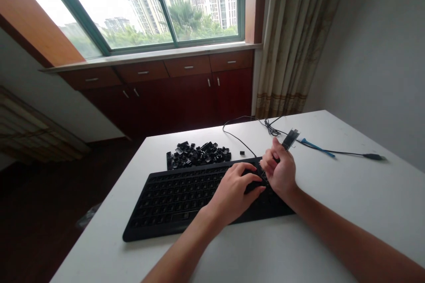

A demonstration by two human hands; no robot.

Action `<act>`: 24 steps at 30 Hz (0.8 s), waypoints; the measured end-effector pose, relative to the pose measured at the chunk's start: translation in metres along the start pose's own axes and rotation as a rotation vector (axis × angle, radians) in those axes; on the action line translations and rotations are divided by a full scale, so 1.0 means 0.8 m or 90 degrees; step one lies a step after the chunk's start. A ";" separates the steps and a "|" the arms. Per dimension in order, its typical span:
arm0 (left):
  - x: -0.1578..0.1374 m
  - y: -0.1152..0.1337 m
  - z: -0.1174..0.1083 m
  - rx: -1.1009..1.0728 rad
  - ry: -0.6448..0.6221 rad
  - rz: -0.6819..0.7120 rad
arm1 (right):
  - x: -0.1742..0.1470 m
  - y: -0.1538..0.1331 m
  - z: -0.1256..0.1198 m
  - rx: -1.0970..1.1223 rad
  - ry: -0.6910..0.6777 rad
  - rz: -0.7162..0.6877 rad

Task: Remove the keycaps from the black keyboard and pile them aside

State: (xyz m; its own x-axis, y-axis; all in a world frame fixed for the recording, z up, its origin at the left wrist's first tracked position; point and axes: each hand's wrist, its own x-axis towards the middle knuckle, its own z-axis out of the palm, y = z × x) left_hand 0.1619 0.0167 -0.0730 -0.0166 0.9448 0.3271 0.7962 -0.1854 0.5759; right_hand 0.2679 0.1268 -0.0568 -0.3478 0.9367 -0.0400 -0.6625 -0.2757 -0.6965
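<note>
A black keyboard (172, 203) lies across the white table, with many of its keycaps off and the bare key sockets showing. My left hand (236, 190) rests on its right part, fingers curved and apart, with nothing visible in them. Beside it, my right hand (279, 168) is closed round a keycap puller (291, 139). The puller's dark, flat end sticks up above the fist, and thin wire shows below, close to the keys. Behind the keyboard lies a heap of loose black keycaps (199, 154). A single keycap (242, 153) sits apart to the right of the heap.
A black cable (239, 138) runs from the keyboard to a tangled bundle at the table's far edge. To the right are a blue cable tie (317, 147) and the cable's plug end (373, 157). Beyond the table stand dark red cabinets (186, 101) under a window.
</note>
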 end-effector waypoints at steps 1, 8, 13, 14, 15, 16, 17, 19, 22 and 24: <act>0.000 0.002 0.000 0.002 0.003 0.007 | -0.001 -0.001 0.000 -0.005 0.001 -0.005; 0.006 -0.020 -0.026 -0.024 0.137 -0.062 | 0.000 -0.003 -0.005 -0.064 -0.024 0.024; 0.010 -0.059 -0.045 0.072 0.212 -0.129 | -0.001 0.001 -0.009 -0.177 -0.073 0.068; 0.010 -0.060 -0.045 0.074 0.214 -0.130 | -0.001 0.003 -0.010 -0.198 -0.087 0.068; 0.009 -0.058 -0.044 0.072 0.212 -0.126 | -0.001 0.004 -0.011 -0.217 -0.103 0.066; 0.008 -0.054 -0.041 0.068 0.202 -0.116 | -0.001 0.006 -0.012 -0.233 -0.119 0.061; 0.005 -0.048 -0.039 0.063 0.184 -0.099 | -0.001 0.007 -0.014 -0.247 -0.131 0.056; -0.004 -0.032 -0.033 0.060 0.129 -0.051 | 0.000 0.009 -0.016 -0.275 -0.156 0.042; -0.021 -0.011 -0.027 0.083 0.056 0.021 | -0.001 0.008 -0.017 -0.314 -0.195 0.032; -0.031 -0.003 -0.025 0.099 0.041 0.051 | -0.005 0.005 -0.016 -0.327 -0.205 0.032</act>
State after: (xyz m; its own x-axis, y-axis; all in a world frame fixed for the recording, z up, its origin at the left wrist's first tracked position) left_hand 0.1482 -0.0118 -0.0679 0.0162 0.9087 0.4171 0.8807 -0.2105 0.4243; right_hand 0.2751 0.1251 -0.0684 -0.6071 0.7905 0.0814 -0.2626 -0.1029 -0.9594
